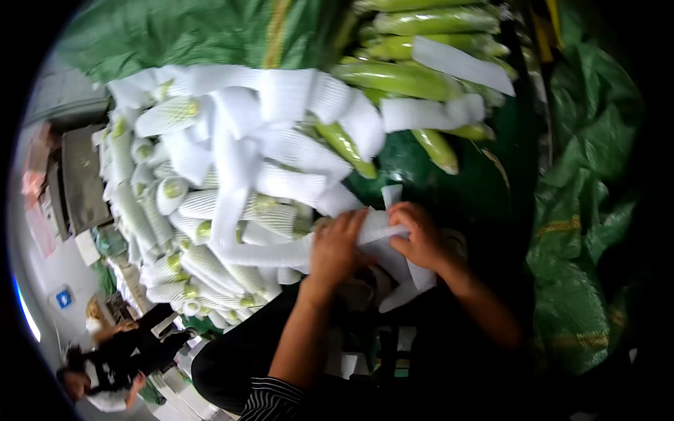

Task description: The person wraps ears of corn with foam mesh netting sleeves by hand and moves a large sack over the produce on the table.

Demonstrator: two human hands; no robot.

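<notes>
My left hand [338,245] is closed over a long strip of white foam netting [281,255] that trails leftward onto the pile. Close by on the right, my right hand [420,237] pinches the white foam between thumb and fingers. More white foam [411,275] hangs below both hands; what lies under it is hidden. Left of my hands is a heap of long green vegetables in white foam net sleeves [203,270]. Beyond them, long green vegetables wrapped in clear film [400,78] lie stacked, some with loose foam sleeves [432,112] on top.
Green woven plastic sheeting [189,35] borders the far side, and more green sheeting [579,231] hangs at right. A dark green surface [484,175] lies under the goods. At lower left, another person [116,361] is in the room near boxes.
</notes>
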